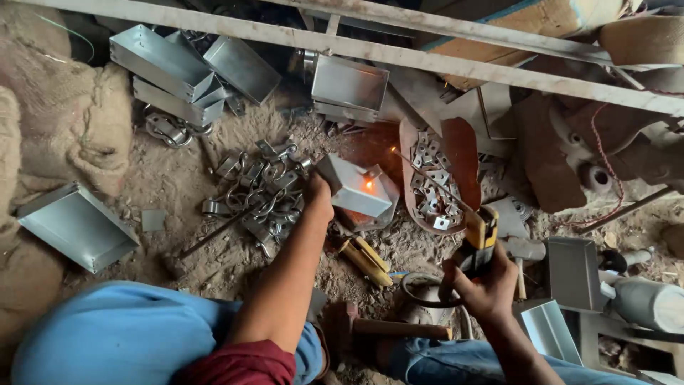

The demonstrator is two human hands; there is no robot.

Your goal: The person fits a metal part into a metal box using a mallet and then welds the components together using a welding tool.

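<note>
The left hand (318, 194) is clamped on a small sheet-metal box (354, 188), held tilted above the dirt floor (178, 185). The right hand (484, 281) is wrapped around a yellow electrode holder (479, 239); its welding rod (427, 175) glows orange at the box's seam, beside a pile of metal hooks (260, 192).

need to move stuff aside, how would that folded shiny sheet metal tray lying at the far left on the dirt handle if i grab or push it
The folded shiny sheet metal tray looks thin-walled, so probably light for its size and fairly stiff. Its flat base on the sandy dirt floor suggests it would slide rather than roll or tip. The cut edges may be sharp, so grip carefully.
</note>
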